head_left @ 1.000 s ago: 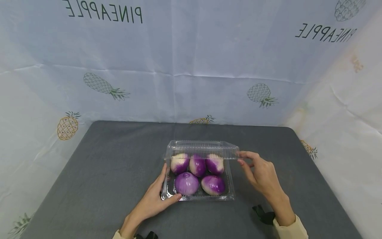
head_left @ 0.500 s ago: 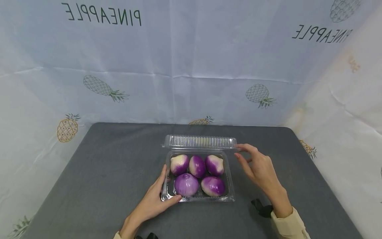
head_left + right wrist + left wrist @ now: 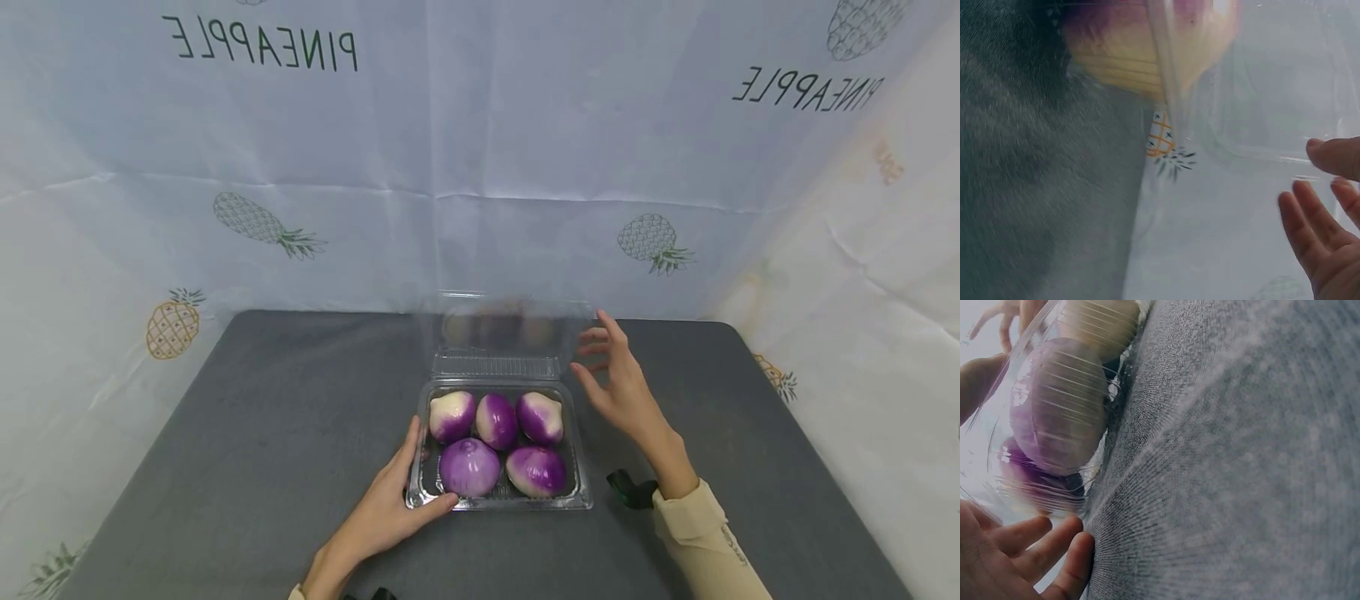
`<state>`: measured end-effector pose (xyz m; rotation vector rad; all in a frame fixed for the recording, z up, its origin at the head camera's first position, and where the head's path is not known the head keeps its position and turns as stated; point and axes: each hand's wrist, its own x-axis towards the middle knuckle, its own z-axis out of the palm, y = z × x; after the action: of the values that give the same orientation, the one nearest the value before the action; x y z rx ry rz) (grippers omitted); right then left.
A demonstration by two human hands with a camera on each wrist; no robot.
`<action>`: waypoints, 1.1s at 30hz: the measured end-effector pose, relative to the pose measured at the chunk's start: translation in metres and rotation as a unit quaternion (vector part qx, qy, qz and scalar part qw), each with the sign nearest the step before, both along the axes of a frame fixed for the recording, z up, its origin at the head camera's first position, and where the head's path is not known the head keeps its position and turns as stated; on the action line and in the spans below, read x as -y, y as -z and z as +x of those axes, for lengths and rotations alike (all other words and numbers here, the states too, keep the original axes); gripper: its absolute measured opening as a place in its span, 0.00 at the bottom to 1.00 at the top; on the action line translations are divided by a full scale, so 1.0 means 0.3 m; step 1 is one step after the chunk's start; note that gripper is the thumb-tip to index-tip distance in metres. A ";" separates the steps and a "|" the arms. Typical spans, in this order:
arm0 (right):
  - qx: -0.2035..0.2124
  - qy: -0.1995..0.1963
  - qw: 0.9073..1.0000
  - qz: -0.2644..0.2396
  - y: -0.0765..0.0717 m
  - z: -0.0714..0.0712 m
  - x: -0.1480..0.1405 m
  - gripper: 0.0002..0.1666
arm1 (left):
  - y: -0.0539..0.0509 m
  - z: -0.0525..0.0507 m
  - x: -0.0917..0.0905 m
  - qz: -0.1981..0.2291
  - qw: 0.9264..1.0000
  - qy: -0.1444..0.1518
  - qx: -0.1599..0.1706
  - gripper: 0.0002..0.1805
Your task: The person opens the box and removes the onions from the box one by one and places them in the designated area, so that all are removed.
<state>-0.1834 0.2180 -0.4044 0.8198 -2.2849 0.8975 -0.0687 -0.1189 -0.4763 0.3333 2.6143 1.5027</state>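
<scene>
A clear plastic clamshell container [image 3: 576, 467] holds several purple onions [image 3: 469, 467] in two rows. Its hinged lid [image 3: 495, 367] stands raised at the back, blurred. My left hand [image 3: 386, 504] holds the container's front left corner, thumb on the front rim and fingers along the left side. In the left wrist view, those fingers [image 3: 1063, 550] touch the ribbed clear wall, an onion [image 3: 1059, 406] showing behind it. By the lid's right edge is my right hand [image 3: 618, 379], fingers spread, with a gap between thumb and fingers in the right wrist view; whether they touch the lid I cannot tell.
The container stands on a grey table [image 3: 300, 417], close to the middle. Behind the table's far edge hangs a pale cloth [image 3: 480, 150] printed with pineapples. A dark strap [image 3: 632, 490] is at my right wrist.
The lid has swung up and back from over the onions to a raised position. My right hand has moved away from me with it and its fingers have spread. My left hand stays put.
</scene>
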 end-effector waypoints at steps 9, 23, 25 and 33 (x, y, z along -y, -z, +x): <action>0.089 -0.010 0.993 -0.072 0.058 -0.055 0.015 0.56 | -0.002 0.000 -0.002 -0.011 1.000 -0.008 0.006 0.67; 0.119 -0.008 0.992 -0.036 0.110 -0.103 0.022 0.60 | 0.000 0.005 -0.004 -0.020 1.000 -0.012 -0.009 0.66; 0.136 -0.003 0.990 -0.034 0.117 -0.107 0.022 0.61 | -0.002 0.007 -0.004 -0.022 1.000 -0.014 -0.008 0.66; 0.207 -0.005 0.978 -0.027 0.141 -0.119 0.014 0.66 | -0.001 0.010 -0.009 -0.024 0.999 -0.018 -0.018 0.66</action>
<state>-0.2191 0.2138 -0.4467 0.6691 -2.5933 1.2249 -0.0656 -0.1161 -0.4759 0.3127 2.6945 1.4549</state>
